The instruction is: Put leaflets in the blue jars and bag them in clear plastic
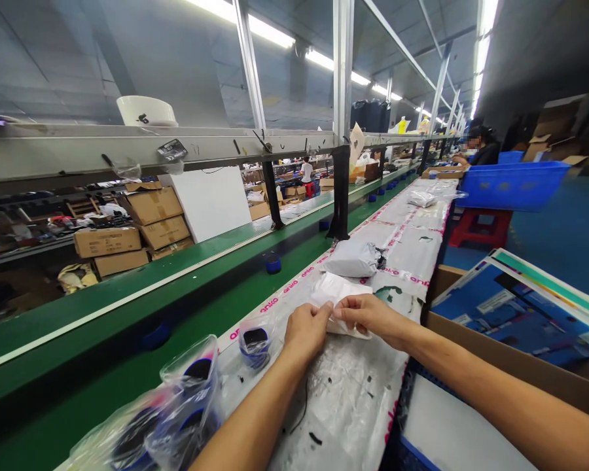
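Both hands meet over the plastic-covered bench (341,405). My left hand (308,327) has its fingers closed at the near left edge of a white plastic bag (341,288). My right hand (366,315) pinches the same bag close beside it, fingertips almost touching the left ones. A fuller white bag (351,258) lies just beyond. Left of my left hand stands a blue, black-topped item (255,345) in clear plastic. Several similar wrapped items (194,392) crowd the near left, beside my left forearm.
A green conveyor (235,288) runs along the left, carrying a blue item (273,263). Metal posts (342,85) hold a shelf above. At right are a carton of printed sheets (520,314), a red stool (481,227) and a blue bin (510,185). A person (485,147) sits farther along.
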`<state>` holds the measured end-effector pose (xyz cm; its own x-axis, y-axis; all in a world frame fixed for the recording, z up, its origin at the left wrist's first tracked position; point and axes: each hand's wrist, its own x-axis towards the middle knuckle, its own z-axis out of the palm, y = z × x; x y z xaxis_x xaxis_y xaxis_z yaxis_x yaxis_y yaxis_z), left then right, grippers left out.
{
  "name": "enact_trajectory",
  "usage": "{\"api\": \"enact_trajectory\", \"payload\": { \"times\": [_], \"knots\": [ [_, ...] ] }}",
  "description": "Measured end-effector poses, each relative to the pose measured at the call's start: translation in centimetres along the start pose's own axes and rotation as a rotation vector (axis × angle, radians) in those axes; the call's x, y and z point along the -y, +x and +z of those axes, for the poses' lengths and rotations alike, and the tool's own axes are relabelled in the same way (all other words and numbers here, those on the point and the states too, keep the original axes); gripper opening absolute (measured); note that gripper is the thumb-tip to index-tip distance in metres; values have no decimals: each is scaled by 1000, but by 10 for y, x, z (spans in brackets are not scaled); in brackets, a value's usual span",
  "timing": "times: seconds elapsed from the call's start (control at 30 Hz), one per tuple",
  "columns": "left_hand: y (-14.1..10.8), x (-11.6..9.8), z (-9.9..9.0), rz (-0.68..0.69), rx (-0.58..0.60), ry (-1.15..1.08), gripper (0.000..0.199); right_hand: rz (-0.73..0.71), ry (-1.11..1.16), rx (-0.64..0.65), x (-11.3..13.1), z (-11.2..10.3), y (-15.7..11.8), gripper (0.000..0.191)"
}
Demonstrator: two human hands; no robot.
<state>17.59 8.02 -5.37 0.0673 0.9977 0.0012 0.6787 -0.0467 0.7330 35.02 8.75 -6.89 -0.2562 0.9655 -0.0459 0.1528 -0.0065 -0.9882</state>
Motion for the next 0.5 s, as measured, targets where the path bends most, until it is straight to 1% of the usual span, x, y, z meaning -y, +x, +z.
{"api": "enact_trajectory", "payload": {
  "times": [0.1,0.2,0.27,0.33,0.4,0.47,0.5],
  "knots": [
    [7,2,7,-33,20,10,44,38,141,20,0,-2,-3,30],
    [11,3,12,-65,29,33,39,45,314,-39,5,-7,-2,26],
    [13,3,15,-80,29,48,38,-1,431,-101,13,-14,-4,24],
    [13,1,15,-86,20,57,38,-82,525,-153,24,-21,-9,23],
    [10,-3,13,-80,4,57,37,-144,590,-168,37,-23,-16,22],
    [4,-7,4,-66,-16,44,38,-158,595,-128,48,-18,-25,24],
    [-1,-10,-3,-54,-31,31,37,-161,585,-101,53,-13,-29,26]
  ]
}}
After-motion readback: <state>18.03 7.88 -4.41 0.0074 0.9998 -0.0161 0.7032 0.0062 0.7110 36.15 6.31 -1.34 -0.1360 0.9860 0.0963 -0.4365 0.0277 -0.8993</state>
